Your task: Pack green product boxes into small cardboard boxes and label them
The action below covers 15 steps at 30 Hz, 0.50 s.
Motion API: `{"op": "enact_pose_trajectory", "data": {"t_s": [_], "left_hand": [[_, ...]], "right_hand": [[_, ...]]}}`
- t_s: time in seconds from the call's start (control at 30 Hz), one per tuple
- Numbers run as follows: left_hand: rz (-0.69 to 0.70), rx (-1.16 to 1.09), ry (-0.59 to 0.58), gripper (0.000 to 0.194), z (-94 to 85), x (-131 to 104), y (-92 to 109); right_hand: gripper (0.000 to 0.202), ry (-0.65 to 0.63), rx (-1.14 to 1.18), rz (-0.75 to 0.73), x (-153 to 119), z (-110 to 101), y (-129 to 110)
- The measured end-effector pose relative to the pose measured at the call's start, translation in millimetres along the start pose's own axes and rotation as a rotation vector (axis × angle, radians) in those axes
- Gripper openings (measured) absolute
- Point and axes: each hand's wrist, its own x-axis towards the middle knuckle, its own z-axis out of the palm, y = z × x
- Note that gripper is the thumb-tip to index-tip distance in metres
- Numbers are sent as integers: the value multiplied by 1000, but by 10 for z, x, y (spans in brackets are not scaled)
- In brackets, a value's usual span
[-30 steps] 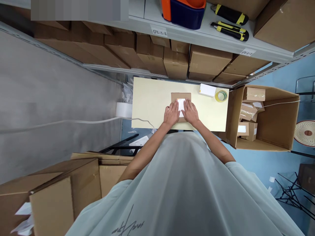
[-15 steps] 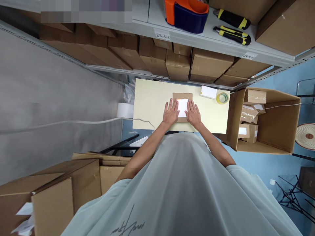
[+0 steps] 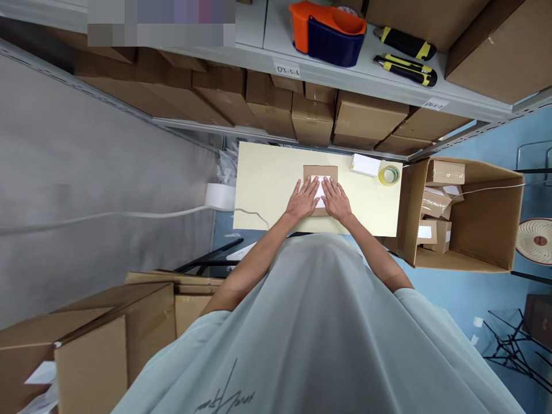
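While the carton (image 3: 320, 170) lies on the worktop (image 3: 267, 184), the left hand (image 3: 303, 199) and right hand (image 3: 336, 199), flat, gripping nothing, apparently press its white label (image 3: 320, 198); the next move likely needs even smoothing.

On your left is a big, plain grey wall (image 3: 64, 172), with a white cord (image 3: 129, 214) running across in front of it. The floor (image 3: 452, 287) is blue. In front of you stands a pale yellow bench (image 3: 267, 184), and its top looks bright in the light. Past it is a grey metal shelf (image 3: 353, 83), with brown boxes (image 3: 314, 118) lined up under its board. Off to your right, thin black metal bars (image 3: 512, 348) cross each other.
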Motion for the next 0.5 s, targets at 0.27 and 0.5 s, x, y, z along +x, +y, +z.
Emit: {"op": "enact_pose_trajectory", "data": {"t_s": [0.27,0.5], "left_hand": [[66,51,-49,75,35,-335,7],[107,75,-135,80,172,-725,63]], "right_hand": [[70,24,25,-9,-264,-4,15],[70,-11,-6,55,-678,39,-24]]}}
